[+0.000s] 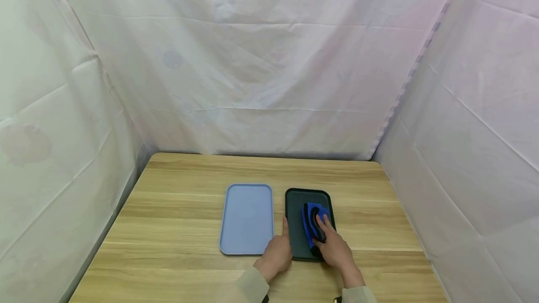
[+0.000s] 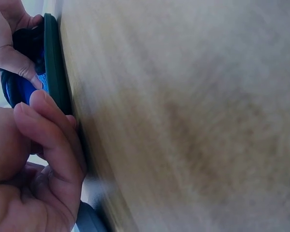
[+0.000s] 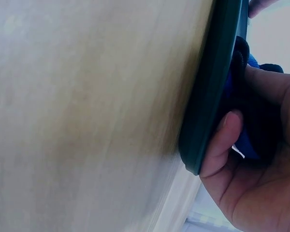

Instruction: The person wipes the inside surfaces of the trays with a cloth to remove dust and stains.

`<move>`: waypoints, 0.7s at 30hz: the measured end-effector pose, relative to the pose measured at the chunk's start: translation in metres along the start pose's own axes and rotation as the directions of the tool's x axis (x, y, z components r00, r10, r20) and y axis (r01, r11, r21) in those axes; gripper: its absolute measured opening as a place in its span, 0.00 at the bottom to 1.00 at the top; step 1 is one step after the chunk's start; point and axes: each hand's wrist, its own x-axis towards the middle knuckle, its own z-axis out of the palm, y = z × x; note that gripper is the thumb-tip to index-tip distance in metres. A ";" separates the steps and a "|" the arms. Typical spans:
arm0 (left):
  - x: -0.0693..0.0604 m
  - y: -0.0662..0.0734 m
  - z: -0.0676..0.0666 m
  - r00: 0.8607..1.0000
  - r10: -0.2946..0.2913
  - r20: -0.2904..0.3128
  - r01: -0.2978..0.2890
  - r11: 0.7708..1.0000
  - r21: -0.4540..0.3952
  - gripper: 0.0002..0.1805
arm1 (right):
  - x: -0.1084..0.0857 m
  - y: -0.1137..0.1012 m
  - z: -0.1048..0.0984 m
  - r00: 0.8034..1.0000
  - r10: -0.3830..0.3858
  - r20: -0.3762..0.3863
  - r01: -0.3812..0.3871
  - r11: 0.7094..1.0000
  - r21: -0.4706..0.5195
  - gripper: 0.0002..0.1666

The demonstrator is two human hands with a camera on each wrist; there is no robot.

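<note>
A dark green tray (image 1: pixel 296 223) lies on the wooden table, right of centre. On its right half rests a folded blue-and-black fabric item (image 1: pixel 310 222), its exact kind unclear. My right hand (image 1: pixel 336 249) grips this fabric from the right, fingers and thumb curled about it in the right wrist view. At the green tray's left edge sits my left hand (image 1: pixel 278 250), its index finger straight along the rim. Other fingers of that hand are curled in the left wrist view; whether they pinch the rim is hidden. A light blue tray (image 1: pixel 247 219) lies just left of it.
The wooden table (image 1: pixel 181 228) extends around both trays. White cloth sheets (image 1: pixel 269 69) hang behind the table and on both sides. A narrow strip of table separates the two trays.
</note>
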 end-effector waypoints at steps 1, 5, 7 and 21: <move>0.000 0.000 0.000 1.000 0.000 0.000 0.000 1.000 -0.002 0.53 | 0.001 -0.001 -0.001 1.000 0.003 0.000 -0.003 1.000 0.008 0.47; 0.000 0.001 -0.002 1.000 0.000 -0.001 0.000 1.000 0.005 0.53 | 0.003 -0.002 -0.003 1.000 0.006 -0.004 -0.006 0.999 0.031 0.45; -0.001 0.002 -0.003 1.000 -0.001 0.001 0.001 1.000 0.011 0.52 | 0.004 -0.002 -0.005 1.000 0.011 -0.008 -0.011 0.999 0.038 0.44; 0.000 0.000 -0.002 1.000 0.010 0.013 -0.010 1.000 0.001 0.52 | 0.018 -0.002 -0.010 1.000 0.023 0.008 -0.024 0.997 0.072 0.43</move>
